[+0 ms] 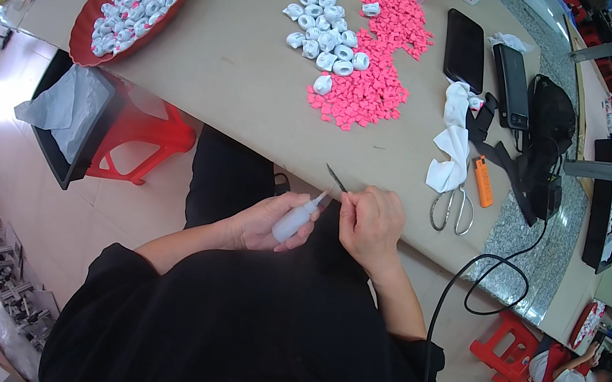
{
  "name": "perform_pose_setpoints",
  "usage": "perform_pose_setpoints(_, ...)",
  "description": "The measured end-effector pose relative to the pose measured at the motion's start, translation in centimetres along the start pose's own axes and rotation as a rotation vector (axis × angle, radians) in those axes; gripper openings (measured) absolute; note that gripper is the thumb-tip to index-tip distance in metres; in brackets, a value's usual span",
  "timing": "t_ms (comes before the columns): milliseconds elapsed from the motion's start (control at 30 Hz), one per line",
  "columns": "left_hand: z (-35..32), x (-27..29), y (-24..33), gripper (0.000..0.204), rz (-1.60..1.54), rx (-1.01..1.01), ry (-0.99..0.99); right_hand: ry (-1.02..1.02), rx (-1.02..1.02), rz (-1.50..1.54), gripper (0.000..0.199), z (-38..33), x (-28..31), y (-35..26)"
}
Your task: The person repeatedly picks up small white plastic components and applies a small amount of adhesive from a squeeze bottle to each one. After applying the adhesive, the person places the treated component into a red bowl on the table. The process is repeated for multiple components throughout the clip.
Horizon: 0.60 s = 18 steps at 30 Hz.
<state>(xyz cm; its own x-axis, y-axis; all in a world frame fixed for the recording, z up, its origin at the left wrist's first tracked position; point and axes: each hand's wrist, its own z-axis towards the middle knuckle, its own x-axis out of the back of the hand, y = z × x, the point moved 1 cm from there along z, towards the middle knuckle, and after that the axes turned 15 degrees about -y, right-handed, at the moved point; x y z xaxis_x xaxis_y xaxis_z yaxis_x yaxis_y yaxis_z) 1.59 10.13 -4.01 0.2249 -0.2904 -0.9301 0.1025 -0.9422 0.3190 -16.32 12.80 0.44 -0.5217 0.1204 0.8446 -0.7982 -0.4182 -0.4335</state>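
My left hand [261, 222] grips a small translucent squeeze bottle [297, 219] with its nozzle pointing up and right. My right hand [370, 220] pinches thin dark tweezers [337, 178] whose tip rises toward the table edge, right beside the bottle's nozzle. Both hands hover over my lap, just in front of the tan table [237, 72]. On the table lies a pile of small pink pieces [379, 57] with a cluster of white ring-shaped parts [324, 35] next to it.
A red tray [92, 10] of white parts sits at the far left. A white cloth [452, 143], scissors [452, 209], an orange cutter [483, 181], two dark phones [464, 49] and a black cable [471, 277] lie right. A red stool [140, 133] and lined bin [70, 113] stand under the table.
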Motion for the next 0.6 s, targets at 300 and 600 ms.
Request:
perform_pose_setpoints(300,-0.01,0.23,-0.05,0.032,-0.015,0.004,-0.018,0.012,0.014,-0.003,0.016,-0.14,-0.18,0.15)
perform_pose_setpoints(600,-0.07,-0.04,0.12,0.031,0.063,-0.005,0.034,0.015,0.022,0.009,0.017,-0.14,-0.09,0.09)
